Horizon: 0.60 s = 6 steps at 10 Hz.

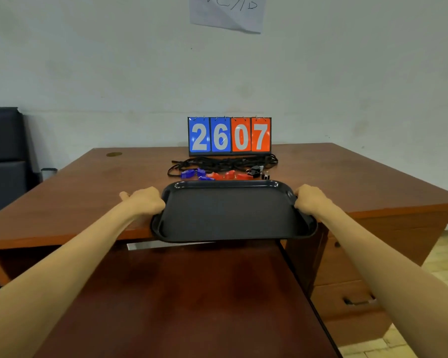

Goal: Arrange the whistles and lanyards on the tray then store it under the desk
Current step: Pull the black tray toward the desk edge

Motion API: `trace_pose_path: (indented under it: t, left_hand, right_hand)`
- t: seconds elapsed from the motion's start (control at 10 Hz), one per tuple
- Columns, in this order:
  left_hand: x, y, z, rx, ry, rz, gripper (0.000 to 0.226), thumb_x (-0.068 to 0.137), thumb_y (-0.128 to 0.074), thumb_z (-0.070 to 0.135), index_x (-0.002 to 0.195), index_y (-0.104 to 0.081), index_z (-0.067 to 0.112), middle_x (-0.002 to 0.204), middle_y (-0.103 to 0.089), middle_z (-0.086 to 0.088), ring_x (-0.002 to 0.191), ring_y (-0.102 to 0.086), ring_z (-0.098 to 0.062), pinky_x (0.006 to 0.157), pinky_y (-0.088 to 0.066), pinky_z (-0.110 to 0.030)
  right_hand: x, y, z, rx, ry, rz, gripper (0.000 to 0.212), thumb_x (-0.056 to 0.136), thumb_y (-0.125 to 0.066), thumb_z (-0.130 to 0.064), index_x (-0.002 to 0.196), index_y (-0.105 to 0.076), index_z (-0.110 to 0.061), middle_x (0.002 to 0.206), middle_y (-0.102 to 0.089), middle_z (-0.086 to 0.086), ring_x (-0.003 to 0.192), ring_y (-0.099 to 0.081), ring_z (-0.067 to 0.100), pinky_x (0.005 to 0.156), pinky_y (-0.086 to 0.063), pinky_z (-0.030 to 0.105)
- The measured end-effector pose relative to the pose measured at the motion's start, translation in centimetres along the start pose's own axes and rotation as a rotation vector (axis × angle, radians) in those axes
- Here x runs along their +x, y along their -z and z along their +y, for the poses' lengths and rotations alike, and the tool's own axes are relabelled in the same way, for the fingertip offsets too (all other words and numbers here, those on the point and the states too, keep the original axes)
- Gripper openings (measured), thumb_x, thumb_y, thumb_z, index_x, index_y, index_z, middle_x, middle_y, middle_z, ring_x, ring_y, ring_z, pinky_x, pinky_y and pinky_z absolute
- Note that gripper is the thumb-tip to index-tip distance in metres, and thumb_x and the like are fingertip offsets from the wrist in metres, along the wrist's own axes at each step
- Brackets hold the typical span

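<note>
Your left hand (146, 201) and right hand (312, 200) clamp the black tray (230, 213), empty, overhanging the desk (88, 192) edge. Whistles (217, 174) and lanyards (223, 162) wait at twelve o'clock. Next: seat tray, load it.

I stretch both bare arms out straight; my left hand (146, 201) and right hand (311, 200) each curl shut, backs facing up

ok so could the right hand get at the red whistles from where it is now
Probably yes, once it lets go. The right hand is gripping the empty black tray's right edge, and the red whistles lie just beyond the tray's far rim with nothing standing between.
</note>
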<state>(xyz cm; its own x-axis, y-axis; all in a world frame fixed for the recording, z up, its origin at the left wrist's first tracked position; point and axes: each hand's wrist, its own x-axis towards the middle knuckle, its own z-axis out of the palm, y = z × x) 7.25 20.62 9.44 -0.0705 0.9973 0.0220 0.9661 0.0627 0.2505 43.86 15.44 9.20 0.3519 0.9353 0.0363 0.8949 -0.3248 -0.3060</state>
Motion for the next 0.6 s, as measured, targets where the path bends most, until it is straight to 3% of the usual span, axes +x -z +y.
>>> trace_pose_path:
  t: [0.3, 0.6]
  left_hand:
    - [6.1, -0.4, 1.6, -0.026, 0.044, 0.011, 0.006, 0.082, -0.05, 0.022, 0.081, -0.052, 0.016, 0.09, -0.053, -0.005, 0.087, -0.044, -0.028, 0.099, -0.032, -0.047]
    - [5.7, -0.6, 1.4, -0.083, 0.042, 0.014, 0.02, 0.082, -0.05, 0.019, 0.062, -0.045, 0.017, 0.083, -0.052, -0.004, 0.084, -0.043, -0.025, 0.1, -0.026, -0.045]
  right_hand:
    - [6.3, -0.1, -0.9, -0.023, -0.036, -0.035, 0.017, 0.091, -0.047, -0.014, 0.099, -0.062, -0.016, 0.093, -0.06, 0.007, 0.088, -0.053, 0.029, 0.097, -0.035, 0.051]
    - [5.7, 0.3, -1.5, 0.03, -0.044, 0.001, 0.019, 0.091, -0.054, -0.024, 0.108, -0.063, -0.025, 0.1, -0.059, 0.007, 0.092, -0.051, 0.027, 0.097, -0.039, 0.049]
